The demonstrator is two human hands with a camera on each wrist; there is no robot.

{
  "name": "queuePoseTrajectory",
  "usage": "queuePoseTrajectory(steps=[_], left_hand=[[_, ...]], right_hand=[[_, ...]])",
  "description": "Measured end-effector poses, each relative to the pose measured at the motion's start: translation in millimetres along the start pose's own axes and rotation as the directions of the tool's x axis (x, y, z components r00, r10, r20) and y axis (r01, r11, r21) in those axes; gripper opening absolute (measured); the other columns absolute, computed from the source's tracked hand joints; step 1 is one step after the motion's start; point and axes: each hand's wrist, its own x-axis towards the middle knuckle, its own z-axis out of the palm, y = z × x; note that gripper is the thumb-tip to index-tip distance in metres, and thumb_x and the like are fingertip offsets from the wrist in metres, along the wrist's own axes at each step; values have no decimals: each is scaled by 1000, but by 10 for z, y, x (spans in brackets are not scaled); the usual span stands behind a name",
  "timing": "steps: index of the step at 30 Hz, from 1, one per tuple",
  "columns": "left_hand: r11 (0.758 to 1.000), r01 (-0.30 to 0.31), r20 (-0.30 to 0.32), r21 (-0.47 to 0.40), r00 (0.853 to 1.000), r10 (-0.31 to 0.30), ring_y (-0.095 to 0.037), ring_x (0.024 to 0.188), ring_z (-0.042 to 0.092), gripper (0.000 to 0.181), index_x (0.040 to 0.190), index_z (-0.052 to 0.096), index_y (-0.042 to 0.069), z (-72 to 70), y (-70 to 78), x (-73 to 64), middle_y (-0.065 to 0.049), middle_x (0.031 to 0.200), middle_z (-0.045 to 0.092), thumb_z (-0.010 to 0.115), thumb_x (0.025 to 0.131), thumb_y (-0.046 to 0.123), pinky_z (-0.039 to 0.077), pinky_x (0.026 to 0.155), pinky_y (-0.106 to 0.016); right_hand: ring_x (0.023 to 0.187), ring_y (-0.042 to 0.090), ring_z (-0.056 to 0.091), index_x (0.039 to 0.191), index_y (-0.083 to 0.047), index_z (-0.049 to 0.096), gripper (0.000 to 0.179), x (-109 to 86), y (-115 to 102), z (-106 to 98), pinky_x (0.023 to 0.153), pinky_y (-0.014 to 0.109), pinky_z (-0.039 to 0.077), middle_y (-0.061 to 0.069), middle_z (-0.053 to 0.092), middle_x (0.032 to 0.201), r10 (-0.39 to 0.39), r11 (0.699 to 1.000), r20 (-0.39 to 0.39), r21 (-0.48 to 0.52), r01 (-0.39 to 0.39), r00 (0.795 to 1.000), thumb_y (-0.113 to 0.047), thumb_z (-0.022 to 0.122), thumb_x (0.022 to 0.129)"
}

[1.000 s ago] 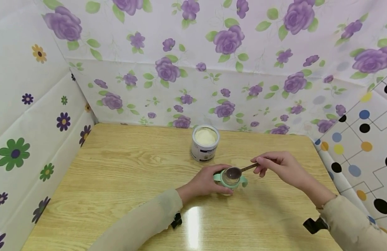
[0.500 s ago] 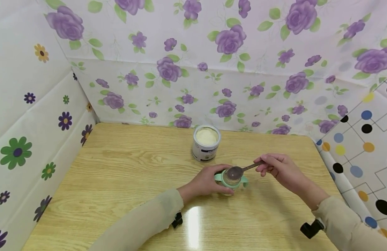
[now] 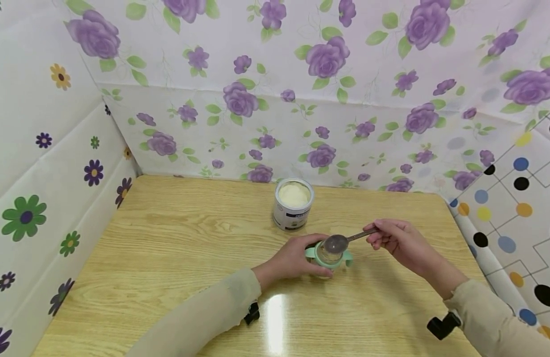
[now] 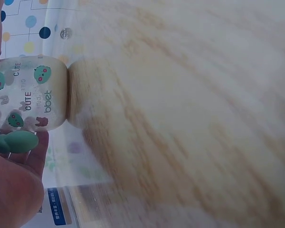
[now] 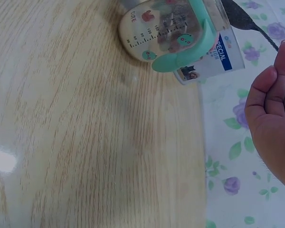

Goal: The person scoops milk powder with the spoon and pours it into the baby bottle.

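Observation:
A clear baby bottle with a green two-handled collar stands upright on the table, its top uncovered. My left hand grips it from the left side, thumb in front and fingers behind. In my right hand the handle of a dark metal spoon is pinched between thumb and fingers. The spoon's bowl is over the bottle's mouth; whether it touches the rim I cannot tell. Printed cartoons and a measuring scale show on the bottle in the right wrist view. Behind it stands an open can of pale powder.
The wooden table backs onto a flowered cloth wall. A dotted panel borders its right side, and another flowered panel its left. Light glares off the table's front.
The spoon's bowl has shifted slightly right over the bottle's mouth and its handle has tilted a little, with my right hand moving slightly right. My left hand and the bottle stay in place.

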Motion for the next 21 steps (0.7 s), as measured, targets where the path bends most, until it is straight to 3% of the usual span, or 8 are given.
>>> queuePoseTrajectory(steps=[9,14,21], left_hand=[[999,-13,6,30,1000,12,-2,120,63,76,147,61,32,-12,28,10,19,131,68,97,81,36,51,106,-29],[999,5,14,44,1000,-6,-6,123,64,78,148,60,30,-19,53,2,13,135,68,97,80,37,51,107,-29],[998,13,10,64,1000,-14,-12,127,64,81,151,59,27,-11,46,1,6,140,68,97,80,40,49,109,-30]], right_hand=[[92,11,74,126,-2,75,47,3,-34,4,90,27,60,0,81,105,-10,999,39,36,9,999,-14,30,120],[94,10,74,128,-3,75,51,25,-70,-21,90,26,59,0,81,106,-20,997,68,81,14,997,-15,26,120],[88,12,73,123,-5,77,51,195,-190,-59,87,27,59,2,81,101,-11,986,14,169,8,1000,-18,28,121]])
